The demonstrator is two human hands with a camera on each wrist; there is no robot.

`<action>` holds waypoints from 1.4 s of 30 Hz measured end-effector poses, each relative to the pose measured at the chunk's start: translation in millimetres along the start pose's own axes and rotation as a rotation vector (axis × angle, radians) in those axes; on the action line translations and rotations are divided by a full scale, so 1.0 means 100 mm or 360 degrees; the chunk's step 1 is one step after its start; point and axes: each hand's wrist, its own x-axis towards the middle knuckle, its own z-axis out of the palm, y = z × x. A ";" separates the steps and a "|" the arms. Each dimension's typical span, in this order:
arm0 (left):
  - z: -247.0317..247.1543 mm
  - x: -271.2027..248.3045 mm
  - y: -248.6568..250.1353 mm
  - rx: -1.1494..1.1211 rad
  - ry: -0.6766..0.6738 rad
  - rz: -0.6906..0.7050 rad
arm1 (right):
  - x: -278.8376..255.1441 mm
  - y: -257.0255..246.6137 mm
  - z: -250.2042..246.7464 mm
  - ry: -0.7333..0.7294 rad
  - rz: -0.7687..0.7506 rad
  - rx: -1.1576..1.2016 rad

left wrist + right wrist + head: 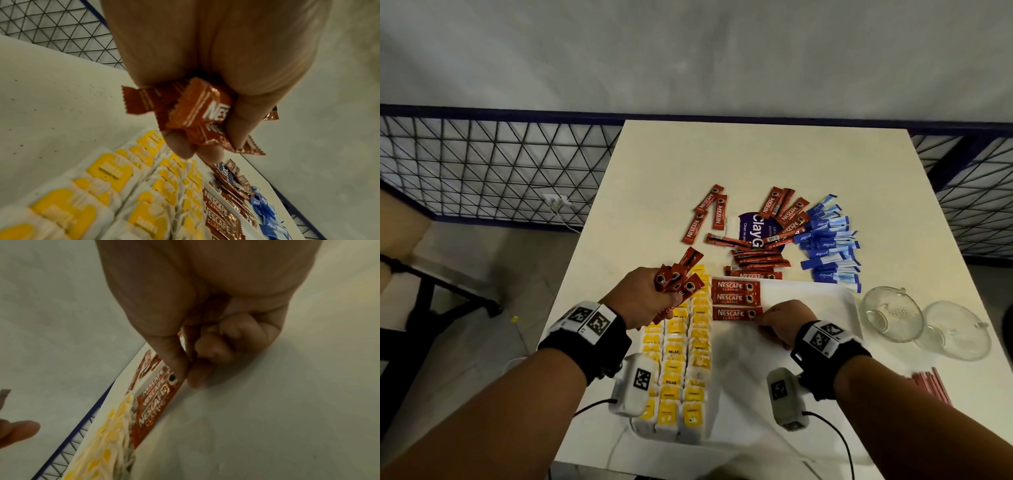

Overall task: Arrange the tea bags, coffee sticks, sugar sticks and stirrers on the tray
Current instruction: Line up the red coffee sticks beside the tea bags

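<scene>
Tray [852,301] near edge hidden under both forearms. Stirrers [931,383] mostly behind the right forearm — count unreadable. Purple packet [751,229] half buried under coffee sticks, print cut short. Tea bags [107,175] blurred in left wrist view — labels illegible. Right hand [197,353] fingertips smeared, contact with nearest stick unclear.

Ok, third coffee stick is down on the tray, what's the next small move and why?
Probably let go of the third coffee stick, which the right hand pinches at its end, and take another from the bunch in the left hand. Three sticks lie in a column beside the tea bags, with bare tray below them.
</scene>
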 end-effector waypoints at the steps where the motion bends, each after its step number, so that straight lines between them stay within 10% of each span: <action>1: -0.01 -0.01 -0.01 -0.0005 0.0000 -0.0003 | 0.02 0.00 0.01 0.0004 -0.0005 -0.0106; 21: -0.03 0.00 -0.05 -0.0122 -0.0056 -0.0033 | -0.01 -0.04 -0.03 0.0029 -0.0008 -0.0430; 30: 0.17 0.02 0.15 -0.0160 -0.0482 0.0012 | -0.58 -0.73 -0.26 0.0069 -0.1107 0.0110; 42: 0.20 0.07 0.15 -0.1059 -0.0025 -0.0062 | -0.49 -0.49 -0.39 0.0072 -0.0747 0.1020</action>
